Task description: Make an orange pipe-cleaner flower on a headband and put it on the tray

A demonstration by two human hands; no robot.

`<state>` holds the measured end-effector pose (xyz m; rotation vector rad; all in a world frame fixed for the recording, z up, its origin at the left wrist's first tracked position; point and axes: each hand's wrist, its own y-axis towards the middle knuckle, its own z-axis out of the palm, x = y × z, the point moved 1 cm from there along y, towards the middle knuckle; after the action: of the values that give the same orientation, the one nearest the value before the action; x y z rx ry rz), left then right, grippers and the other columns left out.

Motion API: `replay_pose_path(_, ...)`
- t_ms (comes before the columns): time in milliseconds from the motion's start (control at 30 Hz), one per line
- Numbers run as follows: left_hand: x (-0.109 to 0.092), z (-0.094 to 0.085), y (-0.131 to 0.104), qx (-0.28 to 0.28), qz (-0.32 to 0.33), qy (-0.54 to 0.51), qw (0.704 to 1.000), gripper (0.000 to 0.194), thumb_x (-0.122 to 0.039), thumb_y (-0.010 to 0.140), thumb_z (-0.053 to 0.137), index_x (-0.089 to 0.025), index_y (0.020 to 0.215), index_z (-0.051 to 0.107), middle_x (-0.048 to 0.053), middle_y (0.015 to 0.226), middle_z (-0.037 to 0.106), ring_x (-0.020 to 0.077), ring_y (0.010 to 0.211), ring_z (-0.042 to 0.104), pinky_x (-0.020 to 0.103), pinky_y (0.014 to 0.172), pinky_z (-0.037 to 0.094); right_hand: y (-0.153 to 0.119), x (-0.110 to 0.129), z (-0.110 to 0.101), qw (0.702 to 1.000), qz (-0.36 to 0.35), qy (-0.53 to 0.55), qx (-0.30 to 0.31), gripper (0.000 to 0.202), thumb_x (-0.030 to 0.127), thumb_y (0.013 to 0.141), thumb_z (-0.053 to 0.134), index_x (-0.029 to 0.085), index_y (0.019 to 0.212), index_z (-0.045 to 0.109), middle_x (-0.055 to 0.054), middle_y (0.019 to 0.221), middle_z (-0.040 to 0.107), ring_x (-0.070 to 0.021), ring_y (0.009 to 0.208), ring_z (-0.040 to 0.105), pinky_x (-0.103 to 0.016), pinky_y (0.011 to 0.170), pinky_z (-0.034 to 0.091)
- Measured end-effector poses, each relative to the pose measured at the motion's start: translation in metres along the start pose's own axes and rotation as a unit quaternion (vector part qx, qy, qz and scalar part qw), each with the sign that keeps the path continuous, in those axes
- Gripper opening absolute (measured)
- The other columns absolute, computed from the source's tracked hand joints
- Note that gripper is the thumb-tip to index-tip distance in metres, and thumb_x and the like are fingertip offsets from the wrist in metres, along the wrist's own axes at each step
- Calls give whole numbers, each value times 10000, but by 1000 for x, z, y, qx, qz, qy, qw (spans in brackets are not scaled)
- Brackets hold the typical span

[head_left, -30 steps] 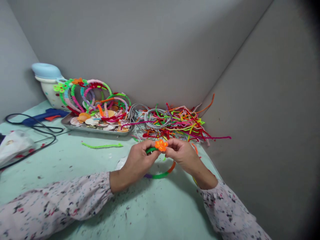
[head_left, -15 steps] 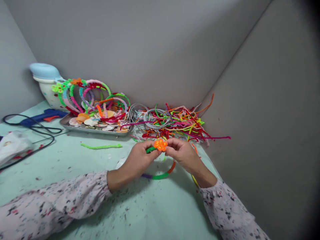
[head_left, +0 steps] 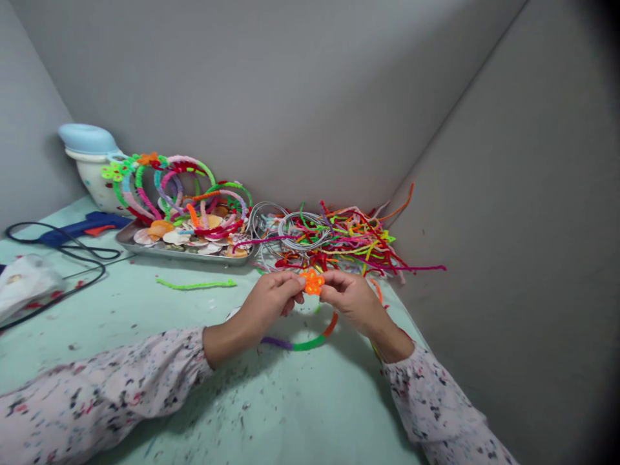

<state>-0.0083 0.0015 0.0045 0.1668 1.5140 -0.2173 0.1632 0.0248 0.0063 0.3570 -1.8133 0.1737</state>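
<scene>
Between my two hands is an orange pipe-cleaner flower (head_left: 314, 282). My left hand (head_left: 272, 297) pinches its left edge with thumb and forefinger. On the other side, the fingertips of my right hand (head_left: 353, 297) close on the flower's right edge. Below hangs a pipe-cleaner-wrapped hoop (head_left: 310, 344) in purple, green and orange; its upper part is hidden behind my hands, so how it joins the flower cannot be made out.
A metal tray (head_left: 194, 256) holds shells and several colourful hoops. Right of it lie wire rings (head_left: 304, 231) and a heap of pipe cleaners (head_left: 363, 236). A blue glue gun (head_left: 72, 230), a lidded container (head_left: 97, 171) and a loose green pipe cleaner (head_left: 196, 284) are at left.
My left fingers have shifted onto the flower's left edge, and the green stretch beside them is now hidden. The flower has turned slightly; the hoop below has swung a little left.
</scene>
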Motion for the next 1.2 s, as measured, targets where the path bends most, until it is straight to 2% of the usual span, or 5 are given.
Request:
replay_pose_path(567, 2, -1, -1, -29, 30, 92, 995, 220, -310, 793, 498, -157, 640, 540, -28, 556, 490, 83, 483, 368, 212, 464, 275, 0, 1, 5, 999, -27, -16, 8, 167, 198, 713, 584, 180, 827, 705, -6, 796, 666, -147, 745, 567, -260, 691, 428)
replay_pose_path(700, 0, 0, 2, -18, 9, 71, 997, 236, -350, 789, 507, -155, 659, 533, -30, 570, 483, 79, 468, 376, 212, 450, 268, 3, -10, 2, 1000, 2, 26, 10, 145, 229, 731, 614, 190, 836, 706, -7, 790, 657, -144, 729, 563, -262, 689, 429)
replay_pose_path(900, 2, -1, 6, -6, -20, 7, 1000, 211, -334, 770, 501, -154, 663, 530, -37, 544, 479, 74, 431, 378, 210, 431, 259, 5, -22, 3, 978, 26, 206, 24, 232, 401, 796, 622, 191, 885, 664, -26, 793, 630, -153, 759, 578, -282, 740, 462)
replay_pose_path(1033, 9, 1, 5, 22, -11, 3, 1000, 102, -232, 738, 491, -162, 705, 558, -54, 471, 432, 84, 444, 386, 202, 448, 272, 4, -17, 8, 979, 18, 204, -1, 246, 432, 824, 592, 196, 855, 655, -23, 826, 620, -146, 778, 557, -264, 714, 464)
replay_pose_path(1200, 12, 4, 2, 36, -5, 3, 999, 161, -309, 791, 502, -171, 731, 558, -65, 488, 405, 80, 442, 352, 203, 439, 252, 2, -11, 9, 986, 29, 164, -21, 247, 431, 794, 618, 187, 777, 648, 0, 755, 602, -133, 718, 532, -253, 677, 444)
